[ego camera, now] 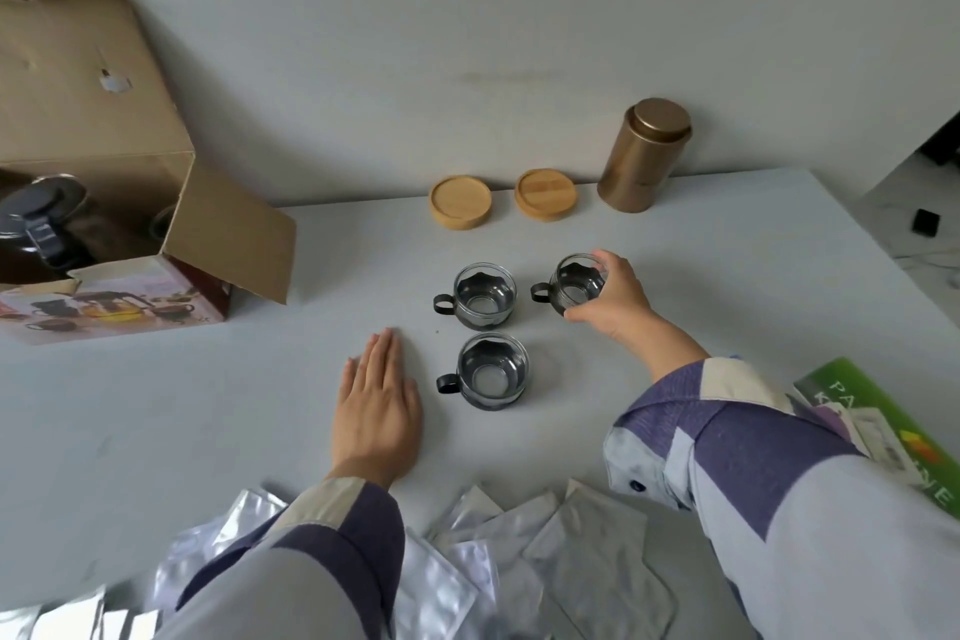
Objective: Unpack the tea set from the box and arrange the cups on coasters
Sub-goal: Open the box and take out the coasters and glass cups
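Note:
Three glass cups in dark metal holders stand mid-table. My right hand (615,299) grips the right cup (574,283) by its rim and side. The middle cup (483,295) and the near cup (491,369) stand free, handles pointing left. My left hand (376,405) lies flat on the table, fingers together, just left of the near cup. Two round wooden coasters (461,201) (545,195) lie bare near the wall. The open cardboard box (156,244) sits at the left with a dark-lidded teapot (41,218) inside.
A bronze tin canister (644,156) stands right of the coasters against the wall. Several silver foil packets (519,551) lie along the near edge. A green booklet (883,426) lies at the right edge, where the table ends.

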The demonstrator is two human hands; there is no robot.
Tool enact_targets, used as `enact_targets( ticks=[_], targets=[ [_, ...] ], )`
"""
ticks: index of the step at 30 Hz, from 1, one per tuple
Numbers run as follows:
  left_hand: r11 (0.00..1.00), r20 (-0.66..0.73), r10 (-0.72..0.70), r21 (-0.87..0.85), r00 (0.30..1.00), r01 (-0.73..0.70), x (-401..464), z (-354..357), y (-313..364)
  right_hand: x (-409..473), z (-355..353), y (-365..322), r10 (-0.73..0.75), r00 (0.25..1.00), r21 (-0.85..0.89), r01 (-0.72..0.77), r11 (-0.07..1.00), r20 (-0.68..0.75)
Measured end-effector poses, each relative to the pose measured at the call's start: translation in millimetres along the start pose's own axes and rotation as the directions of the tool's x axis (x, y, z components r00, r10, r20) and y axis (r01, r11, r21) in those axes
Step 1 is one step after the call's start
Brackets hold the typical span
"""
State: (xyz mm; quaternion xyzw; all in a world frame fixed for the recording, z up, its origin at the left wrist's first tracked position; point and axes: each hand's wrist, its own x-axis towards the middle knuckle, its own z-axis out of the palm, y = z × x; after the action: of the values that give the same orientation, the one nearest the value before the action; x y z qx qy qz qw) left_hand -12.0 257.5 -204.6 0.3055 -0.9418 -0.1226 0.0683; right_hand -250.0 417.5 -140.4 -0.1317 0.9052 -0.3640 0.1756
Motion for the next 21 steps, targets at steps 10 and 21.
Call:
enact_targets(
  ticks=[10, 21],
  targets=[
    [0.999, -0.003, -0.030, -0.030, 1.000, 0.030, 1.3, 0.6, 0.4, 10.2, -1.2, 1.4, -0.009, 0.998, -0.120, 0.016, 0.993, 0.056],
    [0.999, 0.108, 0.016, -0.034, 0.994, -0.012, 4.4, -8.2, -2.2, -31.4, 1.1, -48.6, -0.122, 0.985, -0.446, 0.055, 0.894, -0.124]
  ],
)
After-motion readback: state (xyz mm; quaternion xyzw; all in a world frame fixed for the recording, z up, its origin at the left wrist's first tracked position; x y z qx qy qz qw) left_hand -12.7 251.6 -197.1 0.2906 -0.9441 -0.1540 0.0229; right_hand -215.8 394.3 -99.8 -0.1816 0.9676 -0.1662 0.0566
